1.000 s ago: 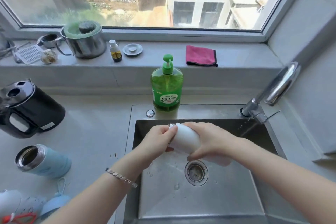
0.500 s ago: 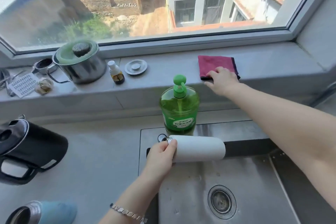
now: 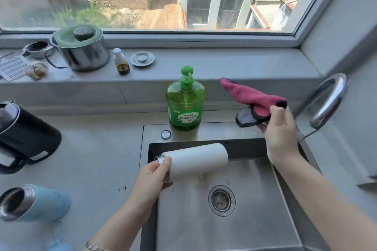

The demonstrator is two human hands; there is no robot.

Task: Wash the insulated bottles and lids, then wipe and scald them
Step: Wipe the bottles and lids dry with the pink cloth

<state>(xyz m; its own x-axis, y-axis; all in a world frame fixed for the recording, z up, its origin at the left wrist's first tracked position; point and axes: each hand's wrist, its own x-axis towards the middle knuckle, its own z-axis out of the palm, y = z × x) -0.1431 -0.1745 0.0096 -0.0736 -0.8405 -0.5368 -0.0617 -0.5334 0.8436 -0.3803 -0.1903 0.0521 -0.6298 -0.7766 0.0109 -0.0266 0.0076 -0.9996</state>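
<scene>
- Grip of the left hand [image 3: 150, 177]: it is closed around the steel mouth end of the white bottle [image 3: 199, 161], which is held on its side over the left part of the sink [image 3: 255, 230], base pointing right.
- Grip of the right hand [image 3: 280, 128]: it is clenched on a pink cloth [image 3: 253, 99] with a dark edge, held in the air above the back right corner of the sink, well apart from the white bottle.
- Washing of the white bottle is judged to be done or nearly done, since a cloth is now in hand; wiping has not yet begun.
- A blue bottle [image 3: 32, 203] is seen lying open-mouthed on the worktop [image 3: 98, 149] at the left; whether it has been washed cannot be told.
- No lid can be clearly made out.
- A black kettle [image 3: 24, 136] stands on the worktop at the left; scalding is judged to remain, as no water is being poured.
- The tap [image 3: 326, 102] does not appear to be running.
- Writing: a green label with white characters is carried by the green soap bottle [image 3: 185, 104], but it is too small to be read; no brand can be made out elsewhere.
</scene>
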